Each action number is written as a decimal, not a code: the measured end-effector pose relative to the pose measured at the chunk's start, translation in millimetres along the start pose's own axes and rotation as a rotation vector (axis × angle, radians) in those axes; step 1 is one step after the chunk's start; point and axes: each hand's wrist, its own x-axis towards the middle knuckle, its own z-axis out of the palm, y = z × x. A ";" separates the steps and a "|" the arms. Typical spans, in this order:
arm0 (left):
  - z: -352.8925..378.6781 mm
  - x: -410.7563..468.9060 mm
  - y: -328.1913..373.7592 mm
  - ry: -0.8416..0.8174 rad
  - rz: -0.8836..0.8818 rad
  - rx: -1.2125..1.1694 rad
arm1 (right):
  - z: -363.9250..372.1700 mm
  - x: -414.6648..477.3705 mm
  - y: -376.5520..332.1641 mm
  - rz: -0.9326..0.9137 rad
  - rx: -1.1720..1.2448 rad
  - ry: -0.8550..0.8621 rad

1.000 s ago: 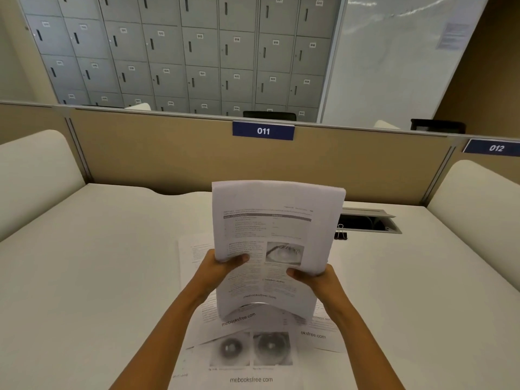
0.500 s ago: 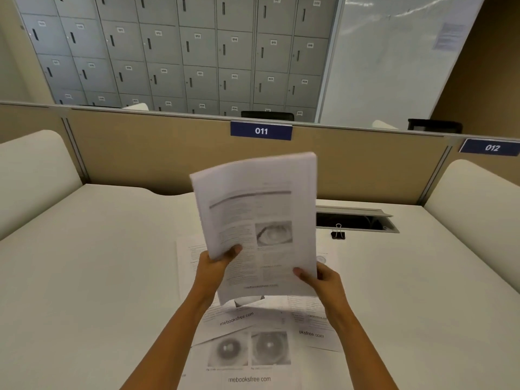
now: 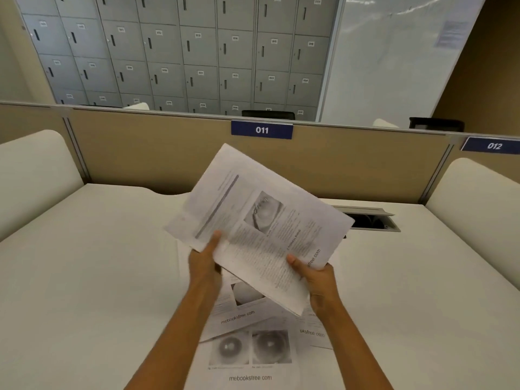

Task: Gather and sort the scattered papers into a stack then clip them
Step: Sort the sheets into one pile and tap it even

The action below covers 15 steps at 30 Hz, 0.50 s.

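A stack of printed papers [image 3: 261,220] with text and an eye picture is held up over the white desk [image 3: 84,277], turned clockwise so its top edge points up and left. My left hand [image 3: 205,263] grips its left edge, thumb on the front. My right hand [image 3: 318,280] grips the lower corner on the right. Several loose printed sheets [image 3: 250,350] lie overlapping on the desk under my hands. The black binder clip is almost wholly hidden behind the stack's right corner.
A tan partition [image 3: 140,159] with an "011" label [image 3: 261,130] closes the back of the desk. White side dividers [image 3: 31,175] flank it left and right. An open cable hatch [image 3: 368,219] sits at the back right. Grey lockers [image 3: 183,52] stand beyond.
The held stack has rotated clockwise from upright to a diagonal tilt, and my hands have shifted along its edges. It now covers the binder clip that showed by the hatch.
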 end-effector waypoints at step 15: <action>-35.5 16.1 -11.1 -0.232 0.239 0.911 | -29.9 3.7 -16.8 -0.127 -0.421 0.280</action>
